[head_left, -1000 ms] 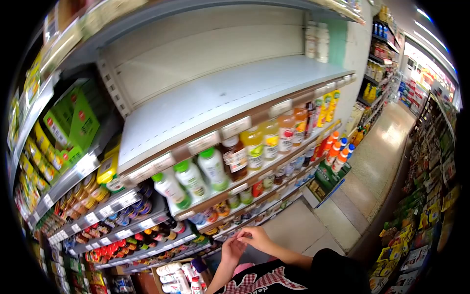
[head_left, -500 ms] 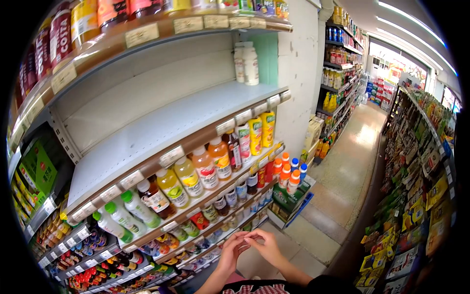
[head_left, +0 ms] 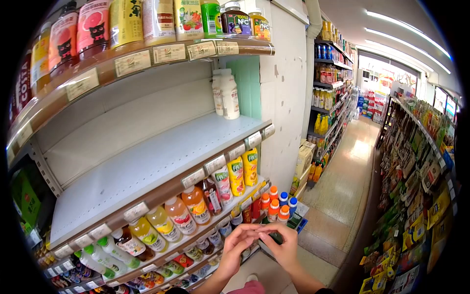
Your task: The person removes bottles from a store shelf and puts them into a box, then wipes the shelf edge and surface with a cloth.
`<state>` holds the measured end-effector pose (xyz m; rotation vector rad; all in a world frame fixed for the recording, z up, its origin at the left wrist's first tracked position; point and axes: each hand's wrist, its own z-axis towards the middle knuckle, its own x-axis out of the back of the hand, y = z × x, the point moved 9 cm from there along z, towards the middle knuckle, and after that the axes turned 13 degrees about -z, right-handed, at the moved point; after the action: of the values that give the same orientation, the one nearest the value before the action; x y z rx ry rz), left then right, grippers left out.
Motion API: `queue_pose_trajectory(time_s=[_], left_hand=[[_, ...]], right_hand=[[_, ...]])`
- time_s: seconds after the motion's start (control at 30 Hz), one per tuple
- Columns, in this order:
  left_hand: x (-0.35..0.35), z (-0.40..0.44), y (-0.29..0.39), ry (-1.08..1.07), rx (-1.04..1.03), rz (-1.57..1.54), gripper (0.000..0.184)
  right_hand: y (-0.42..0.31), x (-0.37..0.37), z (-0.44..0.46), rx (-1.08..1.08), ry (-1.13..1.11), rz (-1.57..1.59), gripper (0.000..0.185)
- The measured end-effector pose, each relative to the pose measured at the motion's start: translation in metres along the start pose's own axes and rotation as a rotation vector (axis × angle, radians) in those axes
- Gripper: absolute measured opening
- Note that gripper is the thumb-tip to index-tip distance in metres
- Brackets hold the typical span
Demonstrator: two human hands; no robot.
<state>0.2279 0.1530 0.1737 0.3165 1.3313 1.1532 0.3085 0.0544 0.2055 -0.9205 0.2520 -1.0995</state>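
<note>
My left hand (head_left: 236,248) and my right hand (head_left: 282,243) meet at the fingertips low in the middle of the view, in front of the lower shelves. The fingers of both are bent, and their tips press together; anything small between them is too hidden to make out. Behind and to the left runs a bare white shelf (head_left: 132,169) with two white bottles (head_left: 229,95) at its far right end. On the shelf below stand an orange drink bottle (head_left: 196,205) and a yellow carton-like pack (head_left: 250,166) among several other drinks.
Above, a shelf edge (head_left: 132,62) with price tags carries several drinks. Orange-capped bottles (head_left: 273,210) stand at the shelf's end beside the aisle floor (head_left: 353,171). Along the right runs a rack of snack packets (head_left: 413,215). A pale wall (head_left: 284,88) separates the shelves.
The view has swung right and up, bringing the top drinks and more of the aisle into sight. My hands stay together at the fingertips and now appear larger and slightly higher.
</note>
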Motion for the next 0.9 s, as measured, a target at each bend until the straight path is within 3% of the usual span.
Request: queue_pose_trajectory(time_s=[0.17,0.43,0.47,0.6,0.67,0.73,0.9], left_hand=[[-0.007,0.064,0.028,-0.053,-0.173,0.009,0.038],[-0.014,0.119,0.077,0.054,-0.503,0.401,0.054],[-0.014,0.121,0.079,-0.011,-0.545,0.421,0.049],[-0.012,0.124,0.085,0.072,-0.538,0.523,0.048],[-0.007,0.121,0.084,0.12,-0.546,0.597,0.051],[-0.013,0.117,0.087,0.222,-0.575,0.561,0.049],[-0.026,0.113,0.094,0.263,-0.601,0.685,0.056]], right_hand=[[-0.014,0.013,0.082,0.119,-0.013,-0.084,0.015],[-0.038,0.014,0.218,0.434,0.042,-0.203,0.022],[-0.039,0.009,0.236,0.454,0.033,-0.201,0.024],[-0.04,-0.015,0.317,0.533,0.036,-0.316,0.034],[-0.041,-0.028,0.359,0.613,0.155,-0.462,0.035],[-0.042,-0.041,0.4,0.633,0.209,-0.612,0.037],[-0.016,-0.084,0.496,0.448,0.179,-0.861,0.043]])
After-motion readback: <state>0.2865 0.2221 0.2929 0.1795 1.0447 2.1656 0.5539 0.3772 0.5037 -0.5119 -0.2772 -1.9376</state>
